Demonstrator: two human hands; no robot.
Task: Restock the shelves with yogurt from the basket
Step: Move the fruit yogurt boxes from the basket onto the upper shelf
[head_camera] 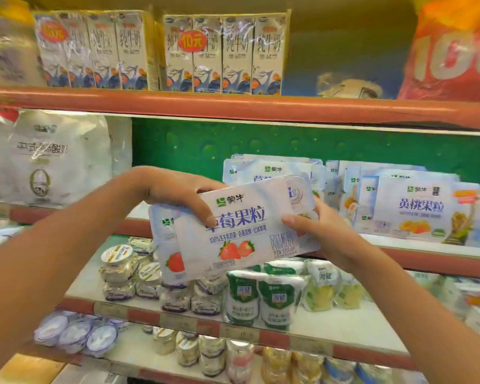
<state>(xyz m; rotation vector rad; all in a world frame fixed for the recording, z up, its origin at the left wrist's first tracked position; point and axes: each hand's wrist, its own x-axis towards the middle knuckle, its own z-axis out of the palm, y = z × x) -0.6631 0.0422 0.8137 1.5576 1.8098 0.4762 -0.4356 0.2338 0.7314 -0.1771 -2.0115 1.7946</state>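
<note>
I hold a strawberry yogurt multipack (241, 225) in front of the middle shelf, with a second strawberry pack (165, 245) stacked behind it on the left. My left hand (175, 192) grips the packs from the top, thumb across the front label. My right hand (313, 225) grips the right end, thumb on the front. Behind them on the middle shelf (399, 242) lie more packs of the same brand (263, 169) and yellow peach packs (419, 206). The basket is out of view.
Milk cartons (222, 54) stand on the top shelf. A big white yogurt bag (45, 159) sits at the left of the middle shelf. Below are small yogurt cups (128, 270), green-labelled bottles (258, 297) and more cups on the lowest shelf (75, 333).
</note>
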